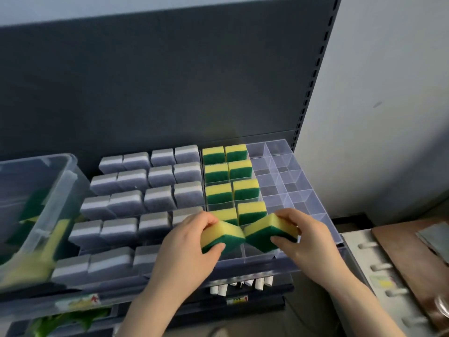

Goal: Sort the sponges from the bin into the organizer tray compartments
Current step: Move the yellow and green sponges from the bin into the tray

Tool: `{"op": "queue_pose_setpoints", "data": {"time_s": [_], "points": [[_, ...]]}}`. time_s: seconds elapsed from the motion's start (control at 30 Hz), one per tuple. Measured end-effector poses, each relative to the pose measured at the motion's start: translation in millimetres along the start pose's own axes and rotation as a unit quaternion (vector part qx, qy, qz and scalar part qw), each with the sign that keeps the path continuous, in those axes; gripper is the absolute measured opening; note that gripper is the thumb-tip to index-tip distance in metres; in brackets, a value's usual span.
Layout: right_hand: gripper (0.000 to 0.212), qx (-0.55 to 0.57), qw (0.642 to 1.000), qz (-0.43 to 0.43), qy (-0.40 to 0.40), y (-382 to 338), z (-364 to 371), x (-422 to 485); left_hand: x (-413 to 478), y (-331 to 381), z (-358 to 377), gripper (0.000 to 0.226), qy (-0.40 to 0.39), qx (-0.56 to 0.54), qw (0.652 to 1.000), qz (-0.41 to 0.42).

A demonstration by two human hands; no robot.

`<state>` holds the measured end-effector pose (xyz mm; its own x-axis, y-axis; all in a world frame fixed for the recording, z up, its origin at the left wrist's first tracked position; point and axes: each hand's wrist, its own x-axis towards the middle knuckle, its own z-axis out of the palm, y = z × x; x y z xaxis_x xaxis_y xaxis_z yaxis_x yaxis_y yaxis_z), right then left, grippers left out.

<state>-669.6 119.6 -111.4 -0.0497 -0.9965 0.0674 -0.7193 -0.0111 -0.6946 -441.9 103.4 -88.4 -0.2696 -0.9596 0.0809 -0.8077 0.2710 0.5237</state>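
Yellow-green sponges are gripped one per hand: left hand (192, 235) holds the left sponge (222, 235), right hand (303, 233) the right sponge (269, 235), above the clear organizer tray (303, 190).

A dark grey back panel (170, 81) rises behind everything, edged on the right by a slotted upright (313, 76) against a pale wall (388, 93), while lower right a brown board (413, 259) carrying a grey sheet (435, 239) sits beside a white slotted surface (371, 268), and green leaves (65, 321) show at bottom left.
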Motion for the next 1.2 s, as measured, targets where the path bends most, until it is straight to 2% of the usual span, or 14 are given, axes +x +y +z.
{"op": "queue_pose_setpoints", "data": {"time_s": [0.13,0.27,0.57,0.67,1.0,1.2], "points": [[0.041,-0.026,0.999,-0.009,-0.019,-0.3,-4.0,4.3,4.6,1.3,-4.3,0.034,-0.033,0.043,0.998,0.019],[0.04,-0.071,0.995,-0.016,-0.073,-7.4,-9.7,8.5,14.1,5.8,-5.3,0.035,-0.092,0.074,0.991,0.055],[0.042,-0.204,0.955,-0.069,-0.203,-26.1,-0.8,31.4,30.7,4.2,12.0,0.049,-0.178,0.167,0.966,0.082],[0.04,-0.236,0.942,-0.075,-0.227,-23.5,12.5,29.4,30.0,4.5,21.8,0.047,-0.177,0.185,0.963,0.089],[0.029,-0.274,0.929,-0.1,-0.229,-17.4,17.9,26.2,28.2,2.1,26.7,0.039,-0.153,0.179,0.966,0.103],[0.035,-0.248,0.931,-0.111,-0.246,-16.7,12.9,27.1,26.4,3.3,25.9,0.049,-0.152,0.177,0.967,0.102]]}}
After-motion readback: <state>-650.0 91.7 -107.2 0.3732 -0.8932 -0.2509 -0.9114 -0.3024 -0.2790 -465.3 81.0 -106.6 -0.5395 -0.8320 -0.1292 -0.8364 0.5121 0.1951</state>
